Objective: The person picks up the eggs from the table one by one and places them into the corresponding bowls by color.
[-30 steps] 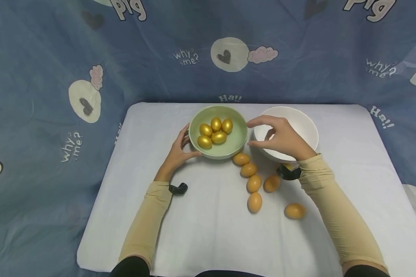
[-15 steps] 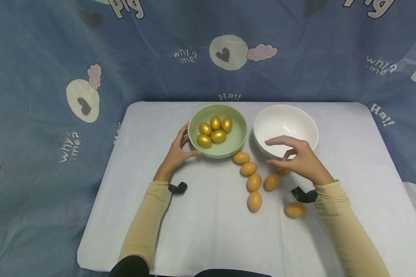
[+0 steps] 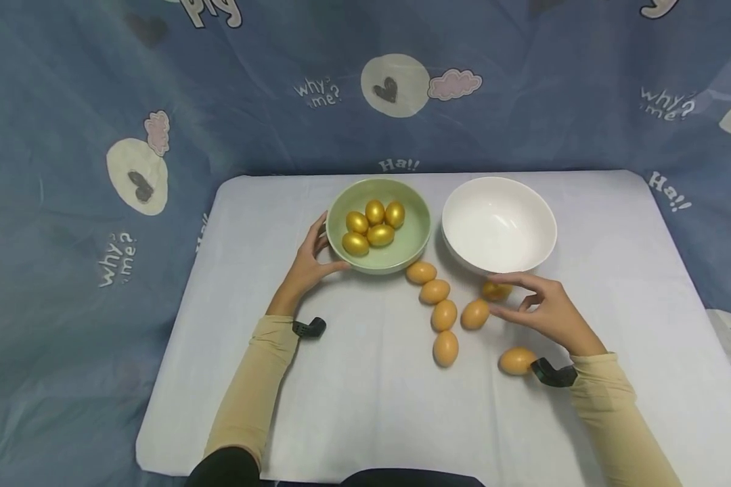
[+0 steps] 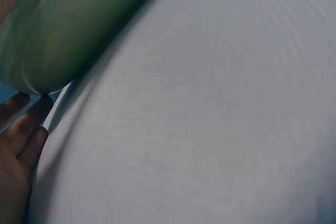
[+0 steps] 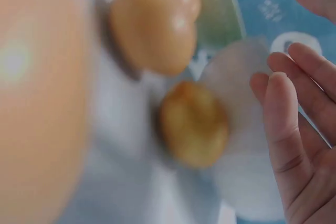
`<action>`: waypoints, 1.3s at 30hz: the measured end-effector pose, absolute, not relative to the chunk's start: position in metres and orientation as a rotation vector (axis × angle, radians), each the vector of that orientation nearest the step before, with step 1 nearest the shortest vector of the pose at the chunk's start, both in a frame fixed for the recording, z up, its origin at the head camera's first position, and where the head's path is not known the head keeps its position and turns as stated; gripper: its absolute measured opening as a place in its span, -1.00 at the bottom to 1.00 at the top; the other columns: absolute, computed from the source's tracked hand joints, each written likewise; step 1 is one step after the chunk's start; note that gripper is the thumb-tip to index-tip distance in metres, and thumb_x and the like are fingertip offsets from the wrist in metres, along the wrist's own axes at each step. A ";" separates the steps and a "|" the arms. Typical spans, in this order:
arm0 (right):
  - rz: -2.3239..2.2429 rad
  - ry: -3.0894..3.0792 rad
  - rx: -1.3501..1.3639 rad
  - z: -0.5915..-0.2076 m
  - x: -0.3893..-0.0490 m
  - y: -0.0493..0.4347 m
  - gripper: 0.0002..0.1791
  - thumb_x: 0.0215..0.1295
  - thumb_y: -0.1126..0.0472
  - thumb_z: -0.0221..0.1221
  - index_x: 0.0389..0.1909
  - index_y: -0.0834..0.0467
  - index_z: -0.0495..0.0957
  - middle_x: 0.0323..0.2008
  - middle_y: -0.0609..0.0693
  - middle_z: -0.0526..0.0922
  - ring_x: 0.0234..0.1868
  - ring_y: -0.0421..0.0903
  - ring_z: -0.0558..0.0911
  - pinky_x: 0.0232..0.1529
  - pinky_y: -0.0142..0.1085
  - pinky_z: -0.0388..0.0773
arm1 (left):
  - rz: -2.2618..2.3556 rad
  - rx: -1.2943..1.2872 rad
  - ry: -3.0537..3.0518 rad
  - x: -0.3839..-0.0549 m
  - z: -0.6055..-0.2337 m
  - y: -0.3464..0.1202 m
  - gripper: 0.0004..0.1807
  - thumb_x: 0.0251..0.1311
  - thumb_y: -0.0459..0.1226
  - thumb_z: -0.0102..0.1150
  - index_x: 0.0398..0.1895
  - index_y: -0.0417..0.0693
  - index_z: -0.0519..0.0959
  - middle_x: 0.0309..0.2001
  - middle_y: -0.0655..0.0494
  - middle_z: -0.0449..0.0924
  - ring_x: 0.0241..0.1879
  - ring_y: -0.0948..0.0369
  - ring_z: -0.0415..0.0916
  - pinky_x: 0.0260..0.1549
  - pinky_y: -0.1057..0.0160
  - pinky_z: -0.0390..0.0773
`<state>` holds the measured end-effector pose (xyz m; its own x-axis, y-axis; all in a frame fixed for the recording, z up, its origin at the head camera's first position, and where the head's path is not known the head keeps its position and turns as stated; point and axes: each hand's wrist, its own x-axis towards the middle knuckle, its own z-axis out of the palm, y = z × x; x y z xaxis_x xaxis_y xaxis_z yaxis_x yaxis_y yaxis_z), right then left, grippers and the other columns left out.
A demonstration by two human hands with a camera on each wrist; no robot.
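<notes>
My left hand holds the light green bowl at its left side, thumb at the front and fingers along the wall. Several gold eggs lie together inside. In the left wrist view its fingertips touch the green bowl near its base. My right hand, thumb and index finger spread, is over the table by a lone gold egg, partly hidden behind the index finger. In the right wrist view that gold egg is apart from the fingers. A brown egg lies by the thumb tip.
The white bowl stands right of the green one, with nothing in it. Several brown eggs form a line below the green bowl. Another brown egg lies under the right wrist. A patterned blue cloth hangs behind the white table.
My right hand has moved from beside the green bowl, across the white bowl, down to the lone gold egg. My left hand has stayed at the green bowl.
</notes>
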<state>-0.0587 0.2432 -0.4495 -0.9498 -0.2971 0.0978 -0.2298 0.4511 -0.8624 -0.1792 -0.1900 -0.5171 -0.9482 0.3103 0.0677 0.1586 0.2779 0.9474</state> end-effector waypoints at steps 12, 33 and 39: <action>-1.559 2.686 -0.172 -0.500 -0.057 0.277 -0.48 0.06 0.19 0.45 0.10 0.05 0.60 0.06 0.08 0.66 -0.69 0.03 0.62 -0.65 -0.43 0.55 | 1.755 0.443 2.407 -0.179 -0.515 -0.188 0.24 -0.11 -0.31 0.55 0.57 0.19 -0.09 0.49 0.03 0.13 0.35 -0.02 0.32 0.54 -0.02 -0.04; -1.341 2.783 -0.031 -0.520 -0.070 0.266 -0.40 -0.03 -0.04 0.49 0.01 0.14 0.59 0.03 0.11 0.67 0.15 0.14 0.56 0.19 0.11 0.49 | 1.745 0.425 2.411 -0.179 -0.517 -0.189 0.25 -0.13 -0.26 0.56 0.57 0.20 -0.09 0.50 0.05 0.12 0.37 0.01 0.31 0.54 -0.02 -0.04; -1.248 2.848 -0.099 -0.524 -0.069 0.267 -0.40 -0.01 -0.05 0.47 0.06 0.09 0.61 0.05 0.06 0.68 0.04 -0.20 0.53 -0.18 -0.38 0.62 | 1.754 0.442 2.397 -0.180 -0.517 -0.189 0.24 -0.12 -0.28 0.56 0.57 0.19 -0.10 0.50 0.02 0.12 0.37 -0.02 0.30 0.54 -0.05 -0.07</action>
